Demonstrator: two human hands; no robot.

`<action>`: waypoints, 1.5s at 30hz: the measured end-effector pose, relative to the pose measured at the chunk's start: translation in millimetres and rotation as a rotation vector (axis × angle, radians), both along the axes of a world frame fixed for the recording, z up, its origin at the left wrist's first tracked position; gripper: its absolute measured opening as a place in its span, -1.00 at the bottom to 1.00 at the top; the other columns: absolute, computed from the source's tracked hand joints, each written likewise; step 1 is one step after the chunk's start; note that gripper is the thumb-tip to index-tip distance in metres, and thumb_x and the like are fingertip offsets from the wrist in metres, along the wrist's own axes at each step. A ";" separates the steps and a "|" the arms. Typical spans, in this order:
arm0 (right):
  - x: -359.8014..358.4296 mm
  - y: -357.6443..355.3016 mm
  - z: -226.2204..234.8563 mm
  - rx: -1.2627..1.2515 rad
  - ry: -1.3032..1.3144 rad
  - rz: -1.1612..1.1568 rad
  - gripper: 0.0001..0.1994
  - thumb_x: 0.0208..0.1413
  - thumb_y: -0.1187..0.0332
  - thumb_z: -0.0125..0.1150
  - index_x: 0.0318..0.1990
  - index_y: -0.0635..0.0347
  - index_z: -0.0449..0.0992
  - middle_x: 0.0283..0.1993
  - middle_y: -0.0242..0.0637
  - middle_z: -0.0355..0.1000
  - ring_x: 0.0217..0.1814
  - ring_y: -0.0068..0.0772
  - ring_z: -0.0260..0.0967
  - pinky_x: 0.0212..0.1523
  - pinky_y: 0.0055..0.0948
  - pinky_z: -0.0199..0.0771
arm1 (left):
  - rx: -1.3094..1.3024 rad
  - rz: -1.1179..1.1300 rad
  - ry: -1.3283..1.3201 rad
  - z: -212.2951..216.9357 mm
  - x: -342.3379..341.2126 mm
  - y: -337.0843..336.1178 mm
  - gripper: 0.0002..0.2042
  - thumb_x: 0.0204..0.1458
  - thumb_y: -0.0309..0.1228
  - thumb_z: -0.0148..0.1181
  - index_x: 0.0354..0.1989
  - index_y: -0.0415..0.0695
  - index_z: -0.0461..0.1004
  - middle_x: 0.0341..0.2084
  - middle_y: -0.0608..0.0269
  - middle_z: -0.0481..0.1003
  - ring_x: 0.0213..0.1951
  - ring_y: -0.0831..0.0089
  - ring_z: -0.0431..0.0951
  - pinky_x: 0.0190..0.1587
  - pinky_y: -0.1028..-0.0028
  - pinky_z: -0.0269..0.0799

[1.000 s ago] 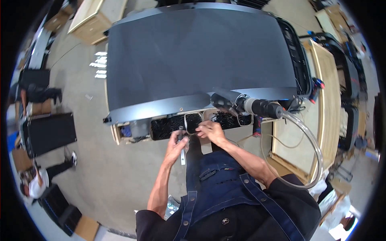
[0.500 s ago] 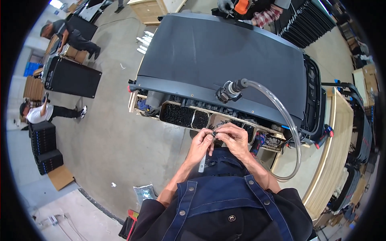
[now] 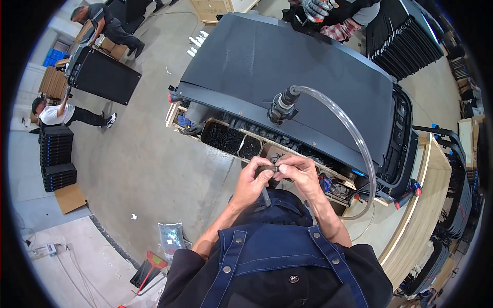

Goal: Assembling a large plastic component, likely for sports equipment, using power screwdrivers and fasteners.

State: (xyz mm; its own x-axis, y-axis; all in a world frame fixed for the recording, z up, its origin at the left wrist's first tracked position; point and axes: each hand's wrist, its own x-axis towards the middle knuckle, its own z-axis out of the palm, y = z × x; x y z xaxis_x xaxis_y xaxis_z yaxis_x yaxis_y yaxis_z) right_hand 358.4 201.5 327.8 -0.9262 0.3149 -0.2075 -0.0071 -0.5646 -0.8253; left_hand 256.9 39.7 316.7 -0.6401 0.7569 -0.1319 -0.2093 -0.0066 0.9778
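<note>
Close in front of my apron, both hands meet at a short, dark, rod-like piece (image 3: 267, 168). My left hand (image 3: 250, 184) is closed round one end of it, and a flat grey strip (image 3: 266, 197) hangs below those fingers. My right hand (image 3: 302, 173) pinches the other end, where a small dark ring or tip shows. The fingers partly hide the piece, so its exact kind is unclear. Just beyond my hands are bins of small black parts (image 3: 223, 139), below the edge of a large dark panel (image 3: 292, 64).
A black fitting (image 3: 281, 109) with a clear hose (image 3: 354, 131) rests on the panel; the hose arcs down to my right. Across it works a person with a gloved hand (image 3: 315, 9). A wooden crate (image 3: 418, 226) stands at right, a red-handled dustpan (image 3: 155, 261) at lower left.
The dark rod-like piece shows more plainly between my hands, and the grey strip has tilted. The whole view has shifted. Across the panel, the orange thing by the gloved hand is mostly out of sight.
</note>
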 end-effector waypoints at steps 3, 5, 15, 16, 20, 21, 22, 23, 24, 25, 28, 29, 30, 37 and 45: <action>0.3 1.7 -6.5 -0.035 0.032 0.047 -0.81 0.28 0.40 0.22 -0.08 0.35 0.58 -0.17 -0.18 0.53 -0.18 -0.33 0.59 -0.16 -0.42 0.66 | -0.024 0.020 0.205 4.0 -6.0 4.9 -0.81 0.18 -0.39 0.26 -0.13 -0.23 0.48 -0.35 0.22 0.51 -0.34 0.49 0.50 -0.31 0.46 0.43; 0.4 -7.3 -17.0 -0.167 0.067 0.046 -0.81 0.29 0.39 0.21 -0.05 0.31 0.54 -0.19 -0.19 0.53 -0.18 -0.30 0.60 -0.15 -0.40 0.67 | -0.030 0.040 0.415 9.0 -12.1 6.2 -0.83 0.11 -0.46 0.28 -0.15 -0.21 0.51 -0.36 0.19 0.52 -0.33 0.39 0.52 -0.30 0.43 0.43; -8.2 -19.0 -29.5 -0.583 0.093 0.034 -0.83 0.32 0.34 0.17 -0.02 0.15 0.46 -0.28 -0.29 0.52 -0.25 -0.26 0.57 -0.19 -0.30 0.63 | -0.119 0.030 1.093 24.0 -35.9 11.6 -0.78 -0.09 -0.57 0.32 -0.21 -0.15 0.61 -0.33 0.22 0.55 -0.32 0.18 0.54 -0.29 0.34 0.46; -10.2 -19.2 -28.8 -0.502 0.071 -0.008 -0.83 0.33 0.35 0.16 -0.04 0.20 0.45 -0.29 -0.27 0.53 -0.26 -0.29 0.57 -0.21 -0.33 0.63 | -0.105 -0.002 0.910 22.5 -39.8 13.3 -0.80 -0.06 -0.54 0.33 -0.21 -0.16 0.61 -0.34 0.20 0.55 -0.34 0.22 0.54 -0.29 0.37 0.47; -16.5 -25.7 -35.0 0.036 -0.074 -0.081 -0.81 0.33 0.36 0.16 -0.06 0.31 0.44 -0.27 -0.18 0.56 -0.29 -0.41 0.57 -0.25 -0.42 0.61 | -0.141 -0.089 0.168 -0.1 -47.1 12.0 -0.77 0.03 -0.36 0.42 -0.24 -0.23 0.58 -0.43 0.28 0.52 -0.38 0.50 0.50 -0.30 0.49 0.41; -18.5 -23.2 -37.1 0.045 -0.085 -0.078 -0.81 0.33 0.36 0.16 -0.06 0.31 0.44 -0.27 -0.18 0.56 -0.29 -0.41 0.57 -0.25 -0.42 0.61 | -0.125 -0.123 -0.005 -18.9 -50.1 9.9 -0.71 0.02 -0.30 0.45 -0.24 -0.26 0.56 -0.46 0.34 0.49 -0.37 0.59 0.45 -0.32 0.53 0.37; -20.0 -17.2 -37.8 0.134 -0.151 -0.019 -0.81 0.32 0.38 0.16 -0.04 0.31 0.44 -0.27 -0.18 0.56 -0.30 -0.42 0.57 -0.26 -0.43 0.60 | -0.096 -0.124 -0.022 -33.3 -53.4 12.5 -0.68 0.03 -0.20 0.45 -0.30 -0.22 0.55 -0.51 0.42 0.44 -0.43 0.65 0.39 -0.41 0.57 0.31; -21.0 -10.3 -37.4 0.223 -0.219 0.040 -0.81 0.32 0.39 0.17 -0.03 0.32 0.44 -0.27 -0.18 0.56 -0.30 -0.42 0.56 -0.26 -0.45 0.59 | -0.083 -0.122 -0.036 -47.3 -56.3 11.2 -0.68 0.03 -0.20 0.45 -0.30 -0.22 0.55 -0.51 0.42 0.44 -0.43 0.65 0.39 -0.41 0.57 0.31; -25.3 -2.6 -24.3 0.349 -0.292 -0.053 -0.79 0.26 0.41 0.23 -0.03 0.32 0.47 -0.28 -0.22 0.54 -0.31 -0.41 0.55 -0.25 -0.45 0.60 | -0.165 -0.142 -0.278 -58.8 -61.1 8.6 -0.71 0.04 -0.20 0.43 -0.33 -0.17 0.54 -0.53 0.45 0.41 -0.46 0.68 0.35 -0.45 0.58 0.27; -34.0 5.0 -15.3 0.476 -0.269 -0.216 -0.76 0.19 0.50 0.24 0.00 0.30 0.46 -0.21 -0.23 0.53 -0.19 -0.42 0.52 -0.13 -0.42 0.56 | -0.241 -0.157 -0.515 -70.5 -65.9 6.9 -0.74 0.06 -0.20 0.41 -0.36 -0.12 0.53 -0.55 0.47 0.37 -0.48 0.71 0.32 -0.50 0.60 0.22; -75.6 42.2 21.9 0.554 -0.128 -0.380 -0.20 -0.18 0.58 0.48 0.31 0.23 0.27 0.22 -0.18 0.36 0.24 -0.37 0.33 0.30 -0.31 0.32 | -0.168 -0.058 -0.790 -122.7 -74.8 13.3 -0.76 0.11 -0.15 0.31 -0.41 -0.03 0.49 -0.57 0.49 0.36 -0.55 0.69 0.28 -0.56 0.62 0.12; -93.6 52.3 36.4 0.623 -0.107 -0.304 -0.11 -0.24 0.62 0.50 0.36 0.22 0.23 0.34 -0.07 0.29 0.34 -0.30 0.28 0.36 -0.26 0.27 | -0.167 -0.042 -0.866 -133.3 -80.1 18.7 -0.77 0.12 -0.17 0.30 -0.40 -0.02 0.48 -0.56 0.48 0.36 -0.54 0.68 0.29 -0.57 0.63 0.11; -111.9 61.3 43.7 0.705 -0.025 -0.223 -0.14 -0.23 0.64 0.48 0.34 0.23 0.25 0.33 -0.04 0.31 0.33 -0.28 0.31 0.34 -0.23 0.30 | -0.160 -0.048 -0.950 -148.9 -83.1 28.0 -0.81 0.14 -0.21 0.28 -0.35 -0.04 0.47 -0.54 0.47 0.36 -0.52 0.68 0.29 -0.58 0.65 0.10; -160.9 47.6 17.9 1.028 0.185 0.009 -0.47 -0.15 0.69 0.40 0.03 0.23 0.36 0.04 -0.01 0.50 0.12 -0.12 0.48 0.13 -0.14 0.53 | 0.106 -0.072 -1.308 -199.8 -92.8 91.0 -0.84 0.16 -0.27 0.24 -0.32 -0.04 0.44 -0.49 0.44 0.37 -0.52 0.66 0.27 -0.58 0.66 0.08; -149.1 40.6 4.7 0.688 0.083 -0.404 -0.40 -0.14 0.44 0.57 0.07 0.14 0.36 0.05 -0.06 0.46 0.03 -0.13 0.52 0.13 -0.10 0.54 | 0.386 -0.366 -1.320 -222.2 -98.3 126.7 -0.85 0.07 -0.33 0.37 -0.34 -0.02 0.50 -0.55 0.43 0.46 -0.53 0.62 0.38 -0.55 0.60 0.18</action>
State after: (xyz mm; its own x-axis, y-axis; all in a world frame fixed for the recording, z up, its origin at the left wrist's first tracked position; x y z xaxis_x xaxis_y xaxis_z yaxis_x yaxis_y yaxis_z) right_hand 209.3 242.1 332.5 -0.7173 0.6614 0.2193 -0.1786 0.1297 -0.9753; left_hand 158.6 166.3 94.5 0.0242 0.9754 -0.2189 -0.9995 0.0285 0.0165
